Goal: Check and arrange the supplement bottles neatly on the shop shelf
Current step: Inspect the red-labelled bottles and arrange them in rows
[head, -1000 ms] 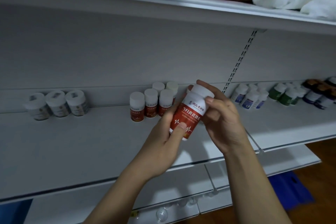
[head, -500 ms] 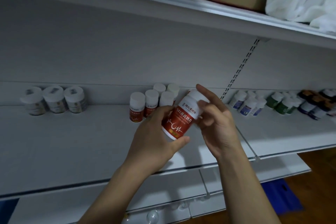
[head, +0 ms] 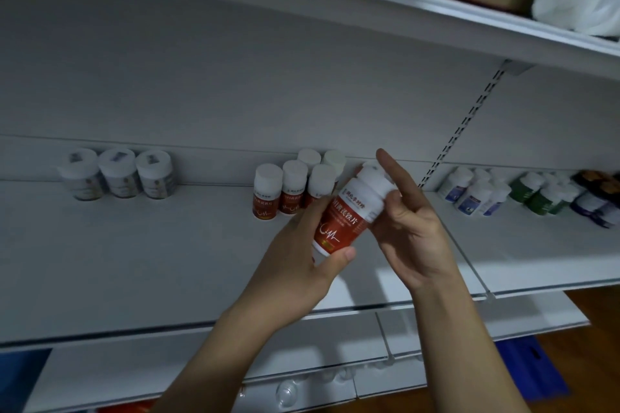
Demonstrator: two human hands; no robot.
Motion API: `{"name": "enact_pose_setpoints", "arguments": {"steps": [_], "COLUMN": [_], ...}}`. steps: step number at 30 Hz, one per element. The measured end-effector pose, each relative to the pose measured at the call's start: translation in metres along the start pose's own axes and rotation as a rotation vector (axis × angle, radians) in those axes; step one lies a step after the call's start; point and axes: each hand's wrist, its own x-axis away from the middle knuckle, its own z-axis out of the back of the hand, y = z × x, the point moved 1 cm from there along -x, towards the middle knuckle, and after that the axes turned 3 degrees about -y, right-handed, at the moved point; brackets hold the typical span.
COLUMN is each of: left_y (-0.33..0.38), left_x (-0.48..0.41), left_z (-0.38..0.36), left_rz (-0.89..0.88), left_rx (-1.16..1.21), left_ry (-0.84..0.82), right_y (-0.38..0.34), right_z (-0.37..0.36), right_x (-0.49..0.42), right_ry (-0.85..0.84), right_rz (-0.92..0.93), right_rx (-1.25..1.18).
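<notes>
Checking step: my left hand (head: 302, 265) grips the bottle (head: 345, 216), right hand (head: 407, 228) pinches its cap; next, I stand it beside the row (head: 289, 189).

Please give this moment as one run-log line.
left hand: holds red bottle | right hand: thumb on cap, index finger raised | red bottle: tilted, off shelf | stage: checking

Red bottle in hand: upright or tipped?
Tipped. The red bottle leans cap-end up and right, base in the left hand; right hand pinches the cap.

Glossy red-labelled plastic bottle (head: 349, 214); matt white metal shelf (head: 134, 261).
</notes>
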Motion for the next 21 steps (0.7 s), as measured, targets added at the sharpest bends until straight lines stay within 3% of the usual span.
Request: {"name": "enact_pose_setpoints", "arguments": {"steps": [5, 10, 16, 21], "left_y": [0.000, -0.003, -0.006, -0.009], "left_x": [0.000, -0.006, -0.009, -0.015], "left_z": [-0.002, 0.000, -0.002, 0.002], "left_rz": [-0.008, 0.021, 0.031, 0.019], "left_rx": [0.043, 0.115, -0.076, -0.045], "left_ry": [-0.061, 0.052, 0.113, 0.133], "right_y": [-0.004, 0.003, 0.010, 0.005], "right_z": [0.001, 0.003, 0.006, 0.007], "right_x": [-0.001, -0.010, -0.016, -0.019], "right_ry": [-0.104, 0.021, 0.110, 0.118], "right_rz": [-0.013, 0.012, -0.007, 0.002], "right_rx": [-0.030, -0.065, 0.025, 0.124]}}
